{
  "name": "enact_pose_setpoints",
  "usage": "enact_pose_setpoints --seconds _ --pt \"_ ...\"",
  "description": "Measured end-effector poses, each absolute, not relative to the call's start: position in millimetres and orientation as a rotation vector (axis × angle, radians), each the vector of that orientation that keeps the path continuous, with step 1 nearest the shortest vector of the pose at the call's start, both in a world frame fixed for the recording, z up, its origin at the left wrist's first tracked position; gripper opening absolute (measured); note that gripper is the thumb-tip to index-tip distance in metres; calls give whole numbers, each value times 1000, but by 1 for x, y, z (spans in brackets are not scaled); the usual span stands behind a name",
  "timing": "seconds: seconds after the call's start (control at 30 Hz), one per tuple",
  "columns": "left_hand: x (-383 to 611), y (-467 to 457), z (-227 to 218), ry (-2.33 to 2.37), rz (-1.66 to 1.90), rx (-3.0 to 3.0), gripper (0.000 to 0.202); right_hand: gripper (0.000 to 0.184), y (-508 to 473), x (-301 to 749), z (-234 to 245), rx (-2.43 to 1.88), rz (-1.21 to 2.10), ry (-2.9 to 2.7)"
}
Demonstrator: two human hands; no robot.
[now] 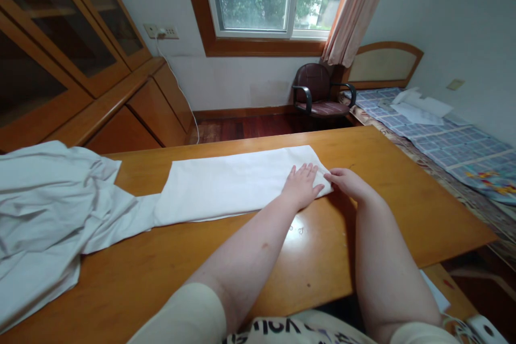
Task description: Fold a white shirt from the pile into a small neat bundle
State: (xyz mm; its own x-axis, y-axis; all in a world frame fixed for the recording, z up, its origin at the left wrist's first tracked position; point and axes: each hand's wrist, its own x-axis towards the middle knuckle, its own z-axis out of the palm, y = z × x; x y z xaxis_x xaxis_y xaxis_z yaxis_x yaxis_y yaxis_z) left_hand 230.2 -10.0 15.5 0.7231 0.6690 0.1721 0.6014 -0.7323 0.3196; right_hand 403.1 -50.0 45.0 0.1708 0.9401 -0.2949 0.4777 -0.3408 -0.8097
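A white cloth lies flat in a long folded band across the wooden table. My left hand rests flat on the cloth near its right end, fingers spread. At that right end my right hand pinches the cloth's edge between thumb and fingers. Toward the left, the flat band joins a loose, crumpled heap of white fabric, which runs out of view at the left side.
Behind the table stand a dark red armchair and, to the right, a bed with a plaid sheet and white items on it. A wooden cabinet fills the left. A white device with cables sits at the lower right.
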Motion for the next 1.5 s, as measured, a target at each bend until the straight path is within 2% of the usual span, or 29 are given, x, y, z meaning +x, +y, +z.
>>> enact_pose_setpoints --seconds 0.2,0.4,0.53,0.63,1.0,1.17,1.27,1.33,1.5 --pt "234 -9 13 1084 303 2650 67 19 -46 401 38 -2112 1015 -1238" --pt "234 -8 10 1093 311 2631 64 30 -51 411 44 -2014 1034 -1226" --pt "233 -7 9 1095 324 2633 61 24 -57 414 50 -1936 1157 -1349" --pt "233 -6 8 1097 341 2635 60 27 -56 411 49 -1967 1084 -1403" --pt "236 -7 4 1150 373 2638 63 28 -47 405 37 -1955 1134 -1176" --pt "236 -8 7 1155 385 2632 64 20 -44 396 37 -1972 1103 -1122" --pt "235 -10 14 1071 452 2689 60 16 -44 397 39 -2024 1052 -1111" --pt "234 -12 18 909 458 2760 58 19 -46 400 41 -2025 1056 -1156" --pt "233 -14 17 762 279 2778 62 16 -55 412 48 -1903 1230 -1266"
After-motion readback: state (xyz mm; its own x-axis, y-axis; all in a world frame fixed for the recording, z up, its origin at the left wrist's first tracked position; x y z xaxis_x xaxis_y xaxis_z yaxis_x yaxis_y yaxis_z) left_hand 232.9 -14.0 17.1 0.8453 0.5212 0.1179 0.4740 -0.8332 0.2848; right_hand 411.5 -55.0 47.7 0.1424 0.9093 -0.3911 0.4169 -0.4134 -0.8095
